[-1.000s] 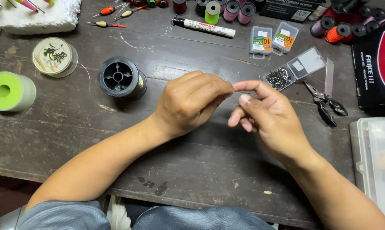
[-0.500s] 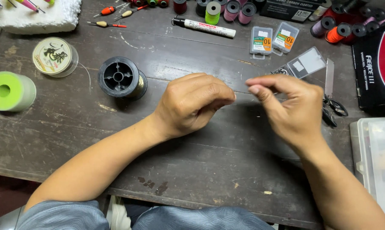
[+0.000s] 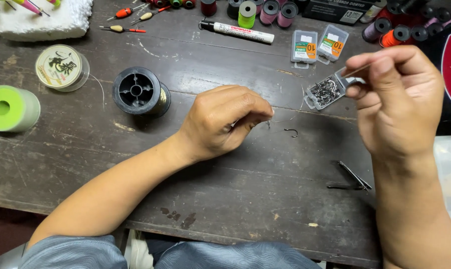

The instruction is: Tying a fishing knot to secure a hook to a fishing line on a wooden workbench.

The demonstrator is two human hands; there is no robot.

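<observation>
On the table, the left hand rests near the middle, with a loose hook just to its right. Behind and to the left of that hand stands a spool; further left lie a flat reel and, at the edge, a roll. The right hand hovers at the right, above an open hook box. Two small packets lie behind the box, a marker to their left. Scissors lie nearer the front, just left of the right wrist
</observation>
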